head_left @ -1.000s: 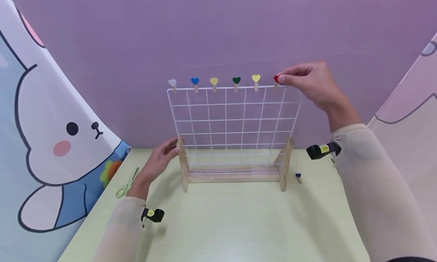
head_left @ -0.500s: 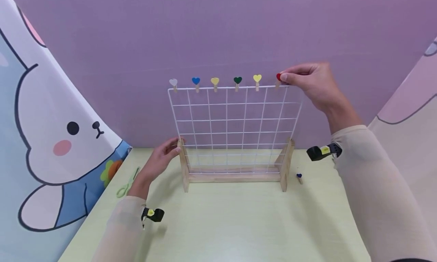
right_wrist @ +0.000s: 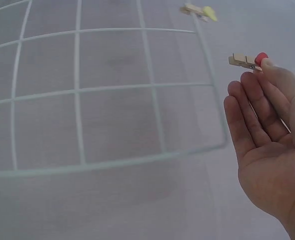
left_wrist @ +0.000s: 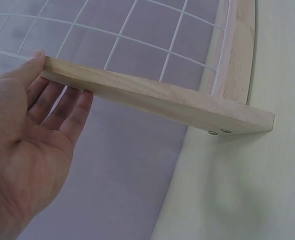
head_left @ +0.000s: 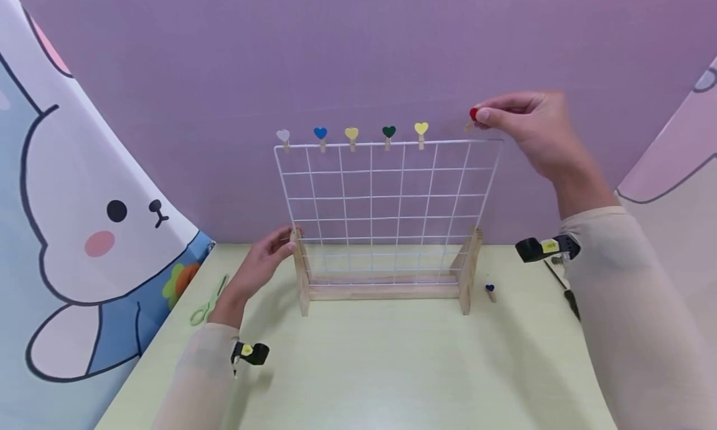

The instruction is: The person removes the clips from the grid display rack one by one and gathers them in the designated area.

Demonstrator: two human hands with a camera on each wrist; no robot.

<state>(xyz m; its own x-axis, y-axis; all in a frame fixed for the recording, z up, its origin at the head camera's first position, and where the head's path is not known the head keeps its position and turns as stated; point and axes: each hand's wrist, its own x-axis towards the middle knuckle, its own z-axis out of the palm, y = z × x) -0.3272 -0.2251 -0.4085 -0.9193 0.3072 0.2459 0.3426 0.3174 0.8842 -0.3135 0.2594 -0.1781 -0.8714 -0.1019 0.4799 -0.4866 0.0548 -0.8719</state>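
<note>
My right hand (head_left: 538, 128) pinches a small wooden clothespin with a red heart (right_wrist: 245, 61) by its heart end. The clothespin is apart from the wire, just above the top right of a white wire grid (head_left: 386, 198). On the grid's top wire sit several heart clothespins, from a white heart (head_left: 283, 135) at the left to a yellow heart (head_left: 421, 129) nearest my right hand. The grid stands upright in a wooden stand (head_left: 383, 291). My left hand (left_wrist: 37, 135) holds the upper end of the stand's left upright (left_wrist: 157, 95), thumb on one side and fingers on the other.
A clothespin with a dark blue heart (head_left: 490, 292) lies on the table (head_left: 381, 368) right of the stand. Green scissors (head_left: 208, 302) lie at the left. A dark thin tool (head_left: 568, 299) is partly hidden by the right sleeve. A purple backdrop (head_left: 358, 56) rises behind.
My right hand has lifted the red heart clothespin off the top wire and moved it up and right. The grid's top right corner now shows. My left hand has stayed in place.
</note>
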